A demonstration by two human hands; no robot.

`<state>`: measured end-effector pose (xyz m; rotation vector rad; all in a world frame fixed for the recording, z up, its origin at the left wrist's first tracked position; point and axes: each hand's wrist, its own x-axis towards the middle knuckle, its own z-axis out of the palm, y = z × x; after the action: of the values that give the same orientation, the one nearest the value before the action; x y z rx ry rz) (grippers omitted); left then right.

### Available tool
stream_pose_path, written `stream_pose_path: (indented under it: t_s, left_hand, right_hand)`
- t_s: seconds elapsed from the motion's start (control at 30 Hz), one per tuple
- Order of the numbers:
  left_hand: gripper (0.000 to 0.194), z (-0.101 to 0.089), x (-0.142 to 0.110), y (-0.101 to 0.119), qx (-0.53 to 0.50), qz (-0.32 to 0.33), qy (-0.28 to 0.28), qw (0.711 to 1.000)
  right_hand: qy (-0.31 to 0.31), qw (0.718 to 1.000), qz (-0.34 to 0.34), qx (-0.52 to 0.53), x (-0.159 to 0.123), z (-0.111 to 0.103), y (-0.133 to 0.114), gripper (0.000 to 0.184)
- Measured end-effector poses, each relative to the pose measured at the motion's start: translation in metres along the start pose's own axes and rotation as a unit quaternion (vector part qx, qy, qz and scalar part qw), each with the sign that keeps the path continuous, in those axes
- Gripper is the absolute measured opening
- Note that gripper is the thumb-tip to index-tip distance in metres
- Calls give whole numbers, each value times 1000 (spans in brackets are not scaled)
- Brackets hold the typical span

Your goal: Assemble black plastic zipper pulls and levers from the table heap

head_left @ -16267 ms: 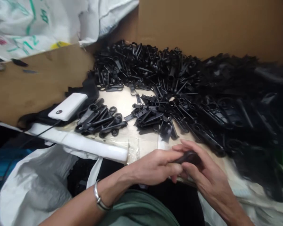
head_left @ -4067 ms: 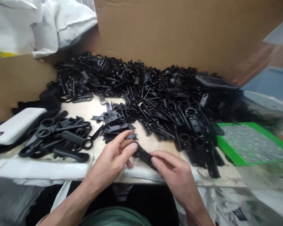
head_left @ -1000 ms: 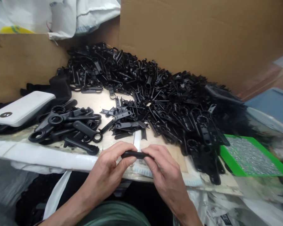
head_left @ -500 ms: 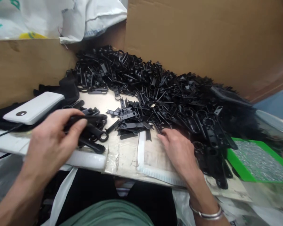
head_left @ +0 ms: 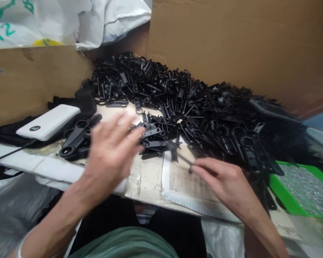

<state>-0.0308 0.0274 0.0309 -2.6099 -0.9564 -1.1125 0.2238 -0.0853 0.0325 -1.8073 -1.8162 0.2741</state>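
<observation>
My left hand (head_left: 111, 147) is blurred by motion, its fingers stretched out and apart over the table, with no part visible in it. Just beyond its fingertips lies a small cluster of flat black plastic pieces (head_left: 153, 134) with forked ends. My right hand (head_left: 220, 179) pinches a thin black rod-like piece (head_left: 187, 160) above a white-edged sheet (head_left: 166, 179) near the table's front edge. On the left, several black plastic parts with ringed ends (head_left: 74, 141) lie partly behind my left hand.
A large heap of black plastic parts (head_left: 150, 79) runs along the cardboard wall (head_left: 231, 43). A white power bank (head_left: 50, 122) with a cable lies on the left. At right stands a green tray (head_left: 288, 190) of small shiny metal pieces.
My left hand has let go of the black parts at left and moved right, its fingers spreading. My right hand has drawn back from the heap with a thin black piece.
</observation>
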Motion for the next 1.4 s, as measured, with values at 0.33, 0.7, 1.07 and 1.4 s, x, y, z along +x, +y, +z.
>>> stream_pose_path:
  t_s: [0.33, 0.7, 1.07, 1.4]
  left_hand:
    - [36, 7, -24, 54, -517, -331, -296, 731]
    - [23, 8, -25, 53, -750, -510, -169, 385]
    - [28, 13, -17, 63, -731, -457, -205, 462]
    - [24, 25, -16, 78, -685, -428, -226, 545]
  right_hand:
    - [-18, 999, 27, -29, 49, 38, -16, 22]
    - [37, 995, -40, -82, 65, 66, -17, 19]
    - [53, 944, 114, 307, 12, 1, 19, 11]
    - [-37, 962, 38, 266, 1, 13, -26, 16]
